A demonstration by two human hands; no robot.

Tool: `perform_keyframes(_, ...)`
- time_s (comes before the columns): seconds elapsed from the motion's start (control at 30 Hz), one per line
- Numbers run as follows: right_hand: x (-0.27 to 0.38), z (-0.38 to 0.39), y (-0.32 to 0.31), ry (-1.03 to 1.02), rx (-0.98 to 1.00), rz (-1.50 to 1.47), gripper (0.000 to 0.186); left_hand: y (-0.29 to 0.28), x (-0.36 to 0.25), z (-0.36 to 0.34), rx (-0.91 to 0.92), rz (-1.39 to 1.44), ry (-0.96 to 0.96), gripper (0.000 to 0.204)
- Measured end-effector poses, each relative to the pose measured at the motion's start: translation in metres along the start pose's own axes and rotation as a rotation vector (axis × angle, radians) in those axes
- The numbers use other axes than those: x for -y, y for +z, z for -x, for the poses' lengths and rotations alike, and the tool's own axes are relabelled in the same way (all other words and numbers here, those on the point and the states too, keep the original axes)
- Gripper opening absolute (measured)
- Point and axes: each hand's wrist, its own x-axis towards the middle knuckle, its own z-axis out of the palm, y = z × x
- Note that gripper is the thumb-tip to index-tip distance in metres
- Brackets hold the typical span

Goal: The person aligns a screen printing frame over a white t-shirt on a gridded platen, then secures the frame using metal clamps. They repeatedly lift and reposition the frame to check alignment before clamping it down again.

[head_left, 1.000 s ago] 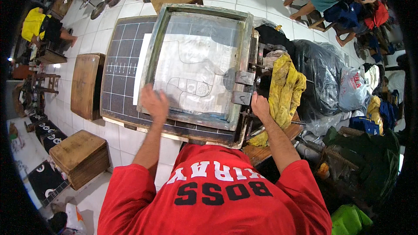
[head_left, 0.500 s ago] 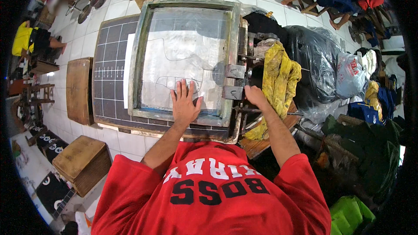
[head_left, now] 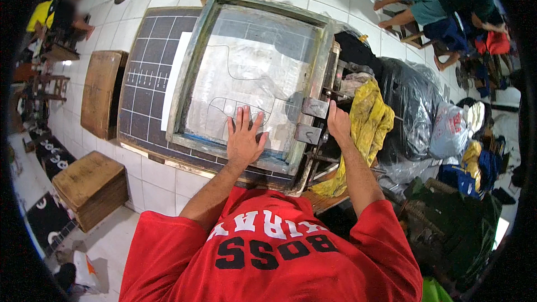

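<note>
Wooden boxes sit at the left: a flat board (head_left: 100, 92) beside the dark gridded table (head_left: 142, 86), and a stack of boards (head_left: 89, 187) lower down on the tiled floor. On the table lies the screen-printing frame (head_left: 193, 61), its pale mesh (head_left: 251, 72) bearing a faint outlined design. The person's left forearm rises from the red shirt (head_left: 268, 251) and runs up and slightly right to the near edge of the frame. The left hand (head_left: 244, 137) lies flat and palm down on the mesh just inside the frame's near rail, fingers (head_left: 239, 116) spread and straight, gripping nothing. Right of it, two metal hinge clamps (head_left: 313, 109) hold the frame's right side. The right arm reaches up from the shoulder, elbow a little bent, and the right hand (head_left: 338, 123) rests against the clamp area just beside the upper bracket; whether it is curled around a part or only laid there cannot be told. Further right hang a yellow cloth (head_left: 372, 120) and black plastic bags (head_left: 414, 100).
</note>
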Motion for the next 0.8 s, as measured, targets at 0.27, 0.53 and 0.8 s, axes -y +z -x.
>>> perform_keyframes(0.27,-0.003,-0.008,0.017,0.025,-0.111,-0.025,0.058,-0.004,0.002,-0.002,0.000,0.060,-0.028,0.063)
perform_keyframes(0.53,-0.008,-0.019,0.008,0.060,0.049,0.080,0.056,0.003,-0.001,0.002,-0.054,0.029,-0.002,0.064)
perform_keyframes(0.8,0.000,0.065,0.003,0.032,0.097,0.086,0.054,0.004,0.001,0.005,-0.035,0.004,-0.017,0.064)
